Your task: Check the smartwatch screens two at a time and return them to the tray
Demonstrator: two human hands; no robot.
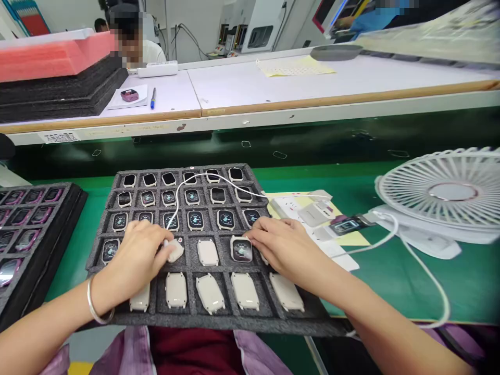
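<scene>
A dark foam tray (pixel 183 325) holds rows of cream smartwatch bodies without straps. Some show dark or lit screens, while the front ones lie with their pale backs up. My left hand (pixel 135 250) pinches the end of a white charging cable (pixel 203 175) beside a pale watch body (pixel 176 252); the fingers partly hide the cable end. Between the fingertips of my right hand (pixel 283 242) is the edge of a smartwatch (pixel 241 249) with a lit screen, over a compartment in the fourth row. A back-up watch body (pixel 208 252) lies between the hands.
To the right are a white power strip (pixel 289 207), a small USB meter (pixel 347 225) and a white fan (pixel 445 192) with its cable. Another foam tray (pixel 35 245) holds purple watches at left. Behind runs a raised shelf (pixel 242 94); a person sits beyond.
</scene>
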